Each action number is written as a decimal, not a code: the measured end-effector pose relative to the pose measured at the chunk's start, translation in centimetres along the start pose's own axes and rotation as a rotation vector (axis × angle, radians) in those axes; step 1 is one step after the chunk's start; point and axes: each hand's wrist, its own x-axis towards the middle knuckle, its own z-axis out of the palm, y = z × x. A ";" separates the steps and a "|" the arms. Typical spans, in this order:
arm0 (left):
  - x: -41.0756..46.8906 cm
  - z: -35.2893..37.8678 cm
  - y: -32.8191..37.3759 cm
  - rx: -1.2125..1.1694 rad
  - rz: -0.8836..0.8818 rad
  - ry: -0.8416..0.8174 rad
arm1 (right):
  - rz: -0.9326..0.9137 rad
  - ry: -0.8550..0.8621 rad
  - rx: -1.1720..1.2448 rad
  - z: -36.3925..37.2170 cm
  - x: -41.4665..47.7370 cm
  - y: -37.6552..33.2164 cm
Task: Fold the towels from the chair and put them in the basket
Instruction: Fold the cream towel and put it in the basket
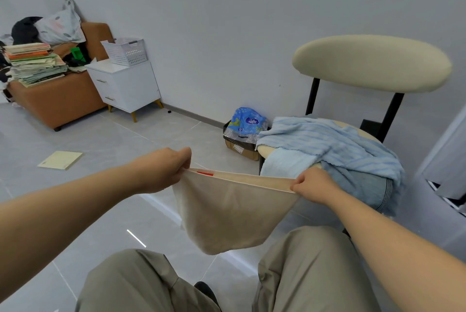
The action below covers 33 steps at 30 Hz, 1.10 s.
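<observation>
A beige towel [230, 210] hangs folded double in the air above my knees, a red label showing at its top edge. My left hand [167, 169] pinches its upper left corner and my right hand [311, 185] pinches its upper right corner, stretching the top edge taut. To the right stands a chair [373, 62] with a cream backrest; light blue striped towels [335, 145] lie heaped on its seat and spill over the front. A white perforated basket [126, 51] sits on a white nightstand at the far left.
The white nightstand [126, 84] stands against the wall beside an orange sofa [58, 99] piled with books and a pillow. A cardboard box with a blue tissue pack [245, 130] sits left of the chair. A pale booklet [60, 159] lies on the tiled floor.
</observation>
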 end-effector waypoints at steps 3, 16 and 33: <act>0.3 0.3 -0.4 -0.017 -0.061 -0.002 | -0.047 0.056 0.111 0.1 -0.1 -0.4; 1.3 1.9 -1.1 -0.496 -0.404 0.237 | 0.137 0.039 0.549 1.2 -0.4 -1.8; 2.2 0.6 2.9 -1.034 -0.302 0.565 | -0.339 -0.063 -0.163 1.9 -1.9 -2.9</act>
